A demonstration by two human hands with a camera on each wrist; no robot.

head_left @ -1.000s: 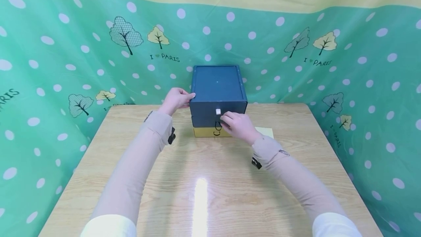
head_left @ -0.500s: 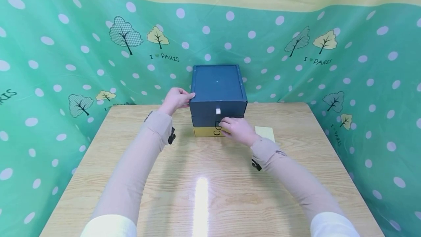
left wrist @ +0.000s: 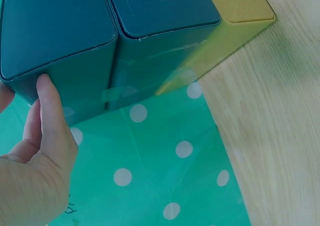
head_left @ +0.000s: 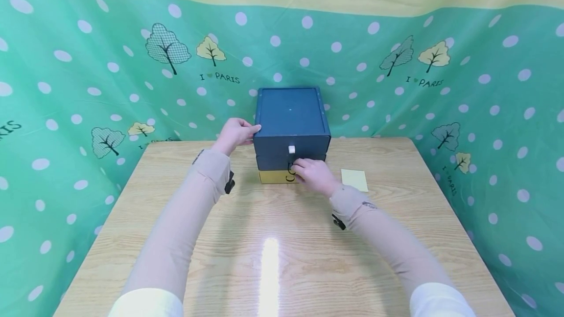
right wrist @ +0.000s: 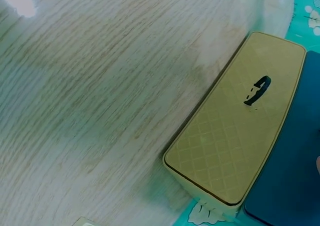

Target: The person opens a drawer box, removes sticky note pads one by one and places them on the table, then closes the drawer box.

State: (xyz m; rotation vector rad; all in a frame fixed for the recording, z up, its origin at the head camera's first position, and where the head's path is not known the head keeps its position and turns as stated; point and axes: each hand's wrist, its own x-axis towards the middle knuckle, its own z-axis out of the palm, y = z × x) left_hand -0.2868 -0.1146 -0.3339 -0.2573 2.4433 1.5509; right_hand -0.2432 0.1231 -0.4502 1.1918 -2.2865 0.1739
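In the head view a small drawer unit (head_left: 290,111) stands at the back of the table, two blue drawers over a yellow one (head_left: 272,177). The top blue drawer has a white knob (head_left: 292,149). My left hand (head_left: 235,134) rests on the unit's upper left front corner; in the left wrist view its fairly straight fingers (left wrist: 49,103) lie along the blue side. With curled fingers, my right hand (head_left: 315,175) pinches the black handle of the lower blue drawer. Only a fingertip (right wrist: 318,165) enters the right wrist view, where the yellow drawer's black loop handle (right wrist: 261,89) shows.
A pale yellow square of paper (head_left: 354,180) lies on the wooden table (head_left: 211,258), right of the drawer unit. A green dotted curtain (head_left: 176,97) surrounds the table's back and sides, close behind the unit.
My right hand has moved slightly down and left, from just below the white knob to the lower blue drawer's black handle, uncovering the paper square. My left hand keeps its place.
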